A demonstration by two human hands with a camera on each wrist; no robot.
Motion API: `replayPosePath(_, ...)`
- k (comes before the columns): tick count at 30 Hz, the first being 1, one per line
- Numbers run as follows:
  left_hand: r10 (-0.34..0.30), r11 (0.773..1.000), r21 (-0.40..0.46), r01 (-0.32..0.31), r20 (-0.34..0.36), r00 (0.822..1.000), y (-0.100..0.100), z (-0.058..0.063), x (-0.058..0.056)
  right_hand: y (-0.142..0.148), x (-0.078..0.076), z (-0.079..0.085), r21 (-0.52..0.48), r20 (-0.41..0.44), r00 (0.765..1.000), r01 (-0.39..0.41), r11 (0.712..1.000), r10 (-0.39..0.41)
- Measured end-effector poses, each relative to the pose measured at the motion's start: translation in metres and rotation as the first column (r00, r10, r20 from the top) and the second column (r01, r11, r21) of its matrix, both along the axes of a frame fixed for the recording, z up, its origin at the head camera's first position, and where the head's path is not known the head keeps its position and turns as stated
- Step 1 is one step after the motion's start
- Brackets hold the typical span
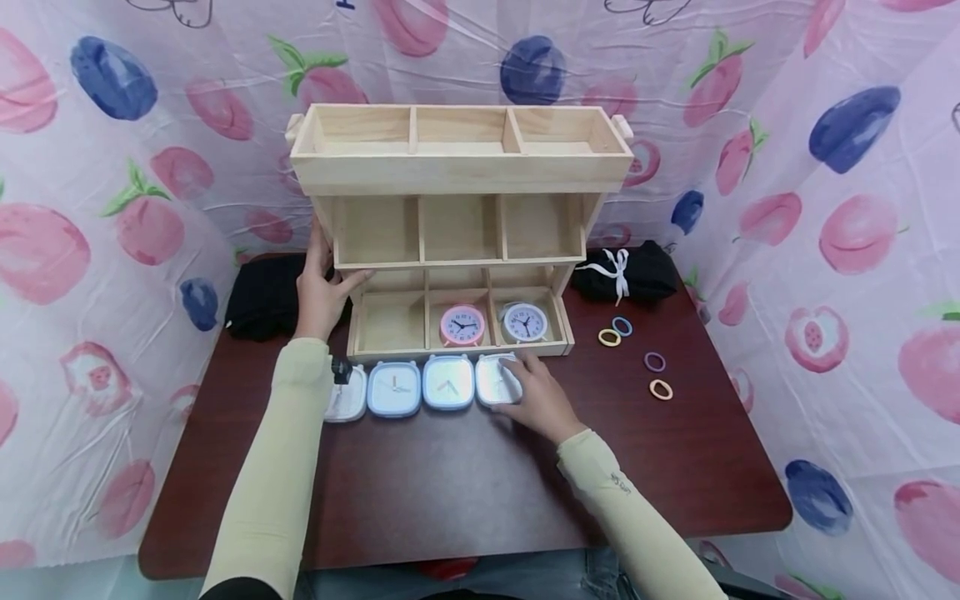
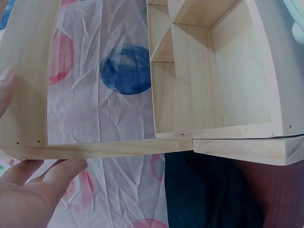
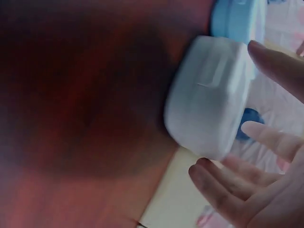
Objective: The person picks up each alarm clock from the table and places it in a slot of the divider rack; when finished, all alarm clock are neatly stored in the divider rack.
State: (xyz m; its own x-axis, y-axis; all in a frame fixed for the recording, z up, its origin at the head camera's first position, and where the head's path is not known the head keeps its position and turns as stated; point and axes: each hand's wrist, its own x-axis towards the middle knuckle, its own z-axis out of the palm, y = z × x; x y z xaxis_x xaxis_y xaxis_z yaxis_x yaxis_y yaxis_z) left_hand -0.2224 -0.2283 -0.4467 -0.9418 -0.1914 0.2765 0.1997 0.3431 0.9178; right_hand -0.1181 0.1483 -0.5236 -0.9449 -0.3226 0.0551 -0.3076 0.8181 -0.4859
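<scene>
Head view: the left hand grips the wooden rack at its left side, the right hand is over at the white square clock, rightmost in the row of clocks on the surface, just in front of the rack's lowest tier. Left wrist: thumb one side of the frame, fingers the other, clamped on stiff-looking wood! Right wrist: thumb and fingers spread apart around the clock; whether they press it, I cannot tell. Looks like smooth plastic, so probably light, rigid, slightly slippery; best taken by opposite side walls, sparing a perhaps fragile face.
</scene>
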Motion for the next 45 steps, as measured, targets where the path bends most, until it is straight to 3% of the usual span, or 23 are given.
replayPosePath(8,0.002,1.0,-0.007,-0.002,-0.016,1.0,0.0,-0.001,-0.001,0.001,-0.002,-0.015,-0.07,-0.011,1.0,0.005,0.998,-0.006)
replayPosePath(21,0.0,1.0,0.006,0.0,-0.013,1.0,0.001,0.0,0.001,0.003,-0.004,-0.014,-0.092,0.083,0.996,0.037,0.995,-0.029)
replayPosePath(33,0.004,1.0,0.006,-0.004,-0.018,1.0,0.0,0.001,0.001,0.008,-0.006,-0.013,0.01,0.056,0.998,0.013,1.0,-0.013)
replayPosePath(40,-0.002,1.0,0.004,0.002,-0.017,1.0,0.0,0.0,0.0,0.008,-0.007,0.012,-0.114,0.006,0.999,0.054,0.992,-0.053)
replayPosePath(45,0.0,1.0,0.01,0.0,-0.004,1.0,-0.001,0.0,0.001,-0.017,-0.022,0.033,-0.214,-0.071,0.997,0.024,0.977,-0.04)
